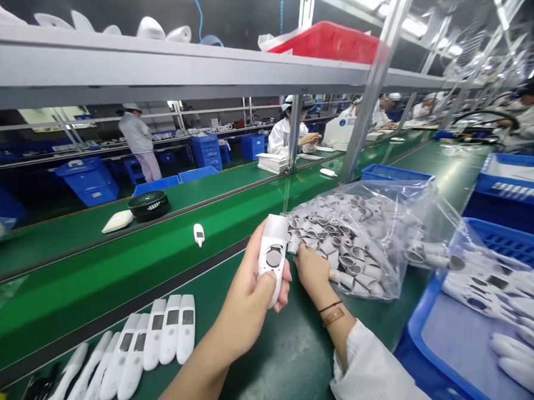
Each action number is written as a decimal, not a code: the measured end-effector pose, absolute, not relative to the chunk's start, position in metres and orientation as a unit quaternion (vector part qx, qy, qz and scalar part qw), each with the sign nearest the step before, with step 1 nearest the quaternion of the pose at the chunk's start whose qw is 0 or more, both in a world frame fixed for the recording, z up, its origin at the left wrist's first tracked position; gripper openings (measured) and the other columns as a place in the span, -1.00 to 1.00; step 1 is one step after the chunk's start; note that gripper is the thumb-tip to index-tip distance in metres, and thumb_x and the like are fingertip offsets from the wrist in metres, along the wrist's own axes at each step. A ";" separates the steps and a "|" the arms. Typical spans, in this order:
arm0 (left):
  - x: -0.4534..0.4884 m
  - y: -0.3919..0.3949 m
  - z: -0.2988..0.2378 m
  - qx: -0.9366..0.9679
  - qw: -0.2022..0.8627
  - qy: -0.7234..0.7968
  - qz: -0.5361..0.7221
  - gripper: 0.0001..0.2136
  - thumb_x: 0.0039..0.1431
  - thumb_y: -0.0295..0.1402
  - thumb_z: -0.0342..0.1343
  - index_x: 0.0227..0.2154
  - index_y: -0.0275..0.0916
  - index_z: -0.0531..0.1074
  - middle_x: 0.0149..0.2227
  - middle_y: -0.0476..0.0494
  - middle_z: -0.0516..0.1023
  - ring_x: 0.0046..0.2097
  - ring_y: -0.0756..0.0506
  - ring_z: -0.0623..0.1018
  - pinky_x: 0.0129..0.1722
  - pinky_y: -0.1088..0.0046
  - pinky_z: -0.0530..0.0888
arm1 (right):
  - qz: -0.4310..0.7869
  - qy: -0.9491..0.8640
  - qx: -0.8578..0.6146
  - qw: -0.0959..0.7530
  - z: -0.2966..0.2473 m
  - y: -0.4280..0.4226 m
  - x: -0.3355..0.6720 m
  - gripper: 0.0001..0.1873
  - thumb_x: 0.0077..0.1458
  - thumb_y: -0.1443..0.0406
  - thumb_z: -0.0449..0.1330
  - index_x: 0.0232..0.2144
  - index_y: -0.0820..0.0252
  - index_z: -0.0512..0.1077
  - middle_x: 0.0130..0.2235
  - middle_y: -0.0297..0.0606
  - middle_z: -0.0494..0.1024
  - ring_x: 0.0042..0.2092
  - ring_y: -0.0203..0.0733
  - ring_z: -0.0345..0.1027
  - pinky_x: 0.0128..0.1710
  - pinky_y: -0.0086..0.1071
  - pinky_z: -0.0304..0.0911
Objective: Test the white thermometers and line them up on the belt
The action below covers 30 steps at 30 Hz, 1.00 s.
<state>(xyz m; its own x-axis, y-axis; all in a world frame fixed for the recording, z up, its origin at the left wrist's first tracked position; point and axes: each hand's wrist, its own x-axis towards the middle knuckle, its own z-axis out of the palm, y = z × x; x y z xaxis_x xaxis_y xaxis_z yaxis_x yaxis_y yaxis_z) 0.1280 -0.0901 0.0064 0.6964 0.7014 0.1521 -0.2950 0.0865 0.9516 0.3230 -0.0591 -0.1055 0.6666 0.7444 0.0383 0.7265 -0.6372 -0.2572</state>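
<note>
My left hand [256,283] is closed around a white handheld thermometer [274,239], held upright with its back towards me. A round coin cell shows in its uncovered battery recess, and a light grey cap sits on its top end. To the right, my right hand [313,271] reaches to the near edge of a clear plastic bag [391,272] full of grey plastic caps [349,240]. Its fingers are curled and appear to pinch one grey cap [293,245]; the fingertips are partly hidden. Several white thermometers [169,329] with small screens lie in a row at lower left.
A green conveyor [156,272] runs past the bench, carrying a small white device [199,234]. Blue trays [425,328] with white parts stand at right. Overhead runs a shelf [167,63] with a red bin [329,41]. Co-workers [283,132] sit farther along the line.
</note>
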 end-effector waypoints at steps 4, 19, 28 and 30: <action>0.131 -0.086 0.004 0.589 0.709 0.201 0.331 -0.28 0.28 -0.56 -0.14 0.43 0.10 -0.09 -0.30 0.01 0.36 -0.43 0.04 0.35 -0.42 0.50 0.34 | 0.021 -0.417 -0.905 0.084 -0.113 -0.062 0.332 -0.64 0.34 0.18 0.19 0.10 0.24 0.41 -0.01 -0.16 0.54 -0.09 -0.15 0.50 -0.09 -0.16 0.49; 0.135 0.026 -0.047 0.791 0.162 0.546 0.223 -0.69 0.31 -0.33 0.20 0.08 -0.25 0.44 0.07 -0.21 0.50 0.05 -0.21 0.53 0.05 0.08 0.51 | -0.054 -0.489 -0.845 0.209 -0.124 -0.065 0.351 -0.69 0.33 0.17 0.05 -0.32 0.23 0.48 -0.32 -0.10 0.58 -0.38 -0.11 0.43 -0.43 -0.34 0.00; 0.086 0.124 -0.089 0.611 0.127 0.751 0.216 -0.65 0.34 -0.24 0.18 0.11 -0.25 0.42 0.13 -0.25 0.49 0.06 -0.22 0.55 0.02 0.06 0.55 | -0.066 -0.571 -0.754 0.318 -0.145 -0.059 0.353 -0.65 0.28 0.05 0.04 -0.32 0.11 0.49 -0.30 -0.22 0.62 -0.36 -0.09 0.51 -0.45 -0.37 0.15; 0.072 0.128 -0.088 0.562 0.128 0.782 0.237 -0.64 0.34 -0.24 0.17 0.13 -0.24 0.41 0.15 -0.26 0.47 0.07 -0.23 0.55 0.03 0.05 0.55 | -0.067 -0.578 -0.746 0.324 -0.147 -0.058 0.353 -0.62 0.29 0.01 0.02 -0.25 0.12 0.48 -0.26 -0.19 0.63 -0.37 -0.07 0.53 -0.48 -0.35 0.16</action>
<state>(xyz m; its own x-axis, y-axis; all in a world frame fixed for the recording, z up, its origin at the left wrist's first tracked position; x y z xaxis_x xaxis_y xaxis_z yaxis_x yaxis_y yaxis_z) 0.0718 0.1284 -0.0881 -0.3345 0.9401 0.0665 0.8182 0.2547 0.5155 0.3529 -0.0576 -0.1472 0.3219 0.8186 0.4757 0.9061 -0.1208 -0.4054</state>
